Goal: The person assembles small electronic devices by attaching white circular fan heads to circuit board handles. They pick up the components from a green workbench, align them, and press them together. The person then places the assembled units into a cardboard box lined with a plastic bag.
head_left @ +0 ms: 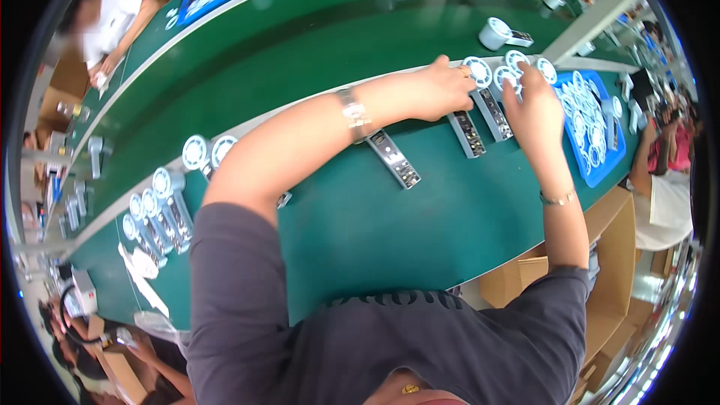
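Left grip [450,94], right grip [531,109]: cannot tell hold | at white discs [478,72], far edge of bench [405,247] | nearside room

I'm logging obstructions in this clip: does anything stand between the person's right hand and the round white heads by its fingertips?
Nothing visible does. The right hand has its fingertips right at the round white heads; contact is unclear. The blue tray lies off to the right, not between them.
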`<action>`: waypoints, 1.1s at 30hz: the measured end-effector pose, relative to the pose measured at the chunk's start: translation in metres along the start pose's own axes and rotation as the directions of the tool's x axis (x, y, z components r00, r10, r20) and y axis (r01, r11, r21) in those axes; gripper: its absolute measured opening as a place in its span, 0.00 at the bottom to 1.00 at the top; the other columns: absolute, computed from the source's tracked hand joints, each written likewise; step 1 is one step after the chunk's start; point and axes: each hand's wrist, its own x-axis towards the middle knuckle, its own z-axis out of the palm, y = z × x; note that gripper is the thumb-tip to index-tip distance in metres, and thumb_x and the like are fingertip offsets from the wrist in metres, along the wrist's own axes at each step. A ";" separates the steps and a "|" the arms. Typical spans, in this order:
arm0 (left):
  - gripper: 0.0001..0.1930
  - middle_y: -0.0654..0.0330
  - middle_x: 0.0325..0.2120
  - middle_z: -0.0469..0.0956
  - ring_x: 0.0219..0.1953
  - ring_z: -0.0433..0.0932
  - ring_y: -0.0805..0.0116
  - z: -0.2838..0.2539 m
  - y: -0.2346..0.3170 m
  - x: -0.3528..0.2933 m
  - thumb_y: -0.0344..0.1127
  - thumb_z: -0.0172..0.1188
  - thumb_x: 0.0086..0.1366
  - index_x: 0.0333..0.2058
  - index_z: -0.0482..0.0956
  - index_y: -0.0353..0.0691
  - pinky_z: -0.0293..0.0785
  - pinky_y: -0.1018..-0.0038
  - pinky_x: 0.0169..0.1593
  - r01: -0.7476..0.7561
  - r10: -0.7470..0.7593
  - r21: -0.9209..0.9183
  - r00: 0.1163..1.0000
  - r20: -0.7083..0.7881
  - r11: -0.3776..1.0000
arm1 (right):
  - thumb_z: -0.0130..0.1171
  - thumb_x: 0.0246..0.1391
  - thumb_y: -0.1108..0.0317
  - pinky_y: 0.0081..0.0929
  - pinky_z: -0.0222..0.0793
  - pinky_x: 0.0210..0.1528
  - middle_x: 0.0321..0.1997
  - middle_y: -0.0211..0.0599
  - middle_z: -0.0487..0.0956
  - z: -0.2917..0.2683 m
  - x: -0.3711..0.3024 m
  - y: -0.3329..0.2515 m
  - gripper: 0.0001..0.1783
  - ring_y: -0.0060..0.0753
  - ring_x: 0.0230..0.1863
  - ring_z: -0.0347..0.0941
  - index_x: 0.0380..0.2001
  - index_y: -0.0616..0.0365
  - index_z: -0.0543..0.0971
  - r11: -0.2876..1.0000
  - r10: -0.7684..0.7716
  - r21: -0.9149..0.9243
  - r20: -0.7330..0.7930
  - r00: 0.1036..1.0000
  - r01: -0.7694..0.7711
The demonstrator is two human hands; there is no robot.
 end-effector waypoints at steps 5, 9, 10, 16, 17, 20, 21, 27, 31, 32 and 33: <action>0.18 0.56 0.47 0.70 0.54 0.65 0.57 -0.011 -0.002 -0.034 0.25 0.61 0.45 0.39 0.80 0.46 0.65 0.61 0.47 0.039 -0.039 0.002 0.992 -0.122 0.999 | 0.65 0.44 0.63 0.34 0.71 0.26 0.26 0.41 0.75 -0.024 -0.018 -0.079 0.25 0.41 0.25 0.74 0.44 0.61 0.72 0.933 -0.176 0.354 0.294 0.940 0.064; 0.25 0.52 0.51 0.67 0.55 0.64 0.53 -0.061 0.022 -0.091 0.29 0.65 0.45 0.46 0.74 0.44 0.63 0.60 0.52 0.268 -0.250 0.061 0.944 -0.216 0.961 | 0.66 0.41 0.62 0.32 0.72 0.24 0.25 0.46 0.76 0.010 -0.055 -0.127 0.42 0.43 0.25 0.76 0.56 0.69 0.58 0.900 -0.380 0.343 0.310 0.872 0.270; 0.25 0.52 0.51 0.67 0.55 0.65 0.53 -0.073 0.037 -0.116 0.29 0.65 0.45 0.46 0.74 0.44 0.64 0.60 0.52 0.342 -0.323 0.025 0.907 -0.272 0.939 | 0.64 0.42 0.64 0.33 0.72 0.23 0.24 0.46 0.76 0.017 -0.060 -0.133 0.40 0.44 0.24 0.75 0.55 0.69 0.58 0.901 -0.358 0.375 0.360 0.862 0.218; 0.22 0.53 0.47 0.72 0.48 0.71 0.55 -0.105 0.146 -0.285 0.32 0.66 0.50 0.46 0.75 0.40 0.70 0.67 0.47 0.820 -0.776 -0.191 0.397 -0.491 0.540 | 0.56 0.43 0.73 0.41 0.69 0.20 0.19 0.45 0.75 0.036 -0.061 -0.101 0.30 0.48 0.17 0.72 0.52 0.66 0.62 0.946 -0.259 0.287 0.392 0.883 0.150; 0.21 0.54 0.44 0.74 0.45 0.73 0.58 -0.097 0.163 -0.311 0.32 0.65 0.51 0.46 0.75 0.39 0.71 0.69 0.44 0.891 -0.834 -0.210 0.262 -0.485 0.402 | 0.57 0.44 0.72 0.40 0.70 0.21 0.22 0.46 0.76 0.036 -0.056 -0.093 0.29 0.47 0.20 0.73 0.52 0.66 0.63 0.974 -0.201 0.190 0.454 0.868 0.126; 0.21 0.51 0.34 0.76 0.36 0.76 0.58 -0.077 0.193 -0.354 0.36 0.64 0.53 0.44 0.75 0.33 0.72 0.67 0.39 0.922 -0.942 -0.386 -0.144 -0.303 -0.017 | 0.59 0.46 0.68 0.38 0.72 0.27 0.32 0.49 0.76 0.031 -0.044 -0.097 0.28 0.46 0.31 0.74 0.51 0.66 0.65 0.975 -0.205 0.003 0.374 0.904 0.220; 0.24 0.55 0.33 0.78 0.32 0.75 0.69 -0.065 0.193 -0.365 0.40 0.64 0.55 0.48 0.73 0.32 0.71 0.74 0.33 0.932 -0.946 -0.361 -0.154 -0.287 -0.042 | 0.60 0.46 0.67 0.37 0.72 0.30 0.35 0.50 0.76 0.028 -0.039 -0.100 0.28 0.45 0.35 0.74 0.50 0.66 0.65 0.962 -0.243 -0.048 0.304 0.921 0.270; 0.32 0.51 0.29 0.78 0.31 0.78 0.55 -0.028 0.136 -0.352 0.57 0.63 0.50 0.38 0.76 0.29 0.73 0.65 0.36 0.865 -0.945 -0.449 -0.305 -0.118 -0.223 | 0.62 0.44 0.48 0.39 0.72 0.40 0.36 0.52 0.78 -0.005 -0.025 -0.252 0.35 0.50 0.38 0.76 0.46 0.70 0.70 0.786 -0.487 0.612 0.522 0.701 0.090; 0.24 0.48 0.27 0.78 0.31 0.78 0.51 -0.029 0.117 -0.341 0.53 0.64 0.46 0.26 0.77 0.33 0.74 0.62 0.37 0.882 -0.935 -0.434 -0.292 -0.203 -0.182 | 0.61 0.41 0.53 0.43 0.70 0.39 0.33 0.53 0.76 0.059 -0.047 -0.297 0.24 0.53 0.37 0.75 0.31 0.63 0.70 0.809 -0.510 0.586 0.665 0.546 0.043; 0.22 0.48 0.26 0.78 0.30 0.78 0.51 -0.030 0.118 -0.345 0.51 0.64 0.46 0.26 0.77 0.34 0.73 0.62 0.36 0.868 -0.935 -0.461 -0.299 -0.189 -0.184 | 0.60 0.40 0.56 0.45 0.70 0.40 0.33 0.53 0.76 0.066 -0.054 -0.301 0.22 0.53 0.37 0.75 0.31 0.63 0.70 0.798 -0.487 0.603 0.647 0.587 -0.003; 0.22 0.47 0.26 0.77 0.30 0.77 0.50 -0.030 0.122 -0.349 0.50 0.64 0.46 0.26 0.77 0.33 0.73 0.61 0.36 0.882 -0.938 -0.439 -0.282 -0.202 -0.170 | 0.59 0.39 0.57 0.45 0.69 0.41 0.34 0.53 0.76 0.069 -0.058 -0.302 0.21 0.54 0.37 0.74 0.31 0.63 0.69 0.796 -0.492 0.606 0.642 0.589 0.005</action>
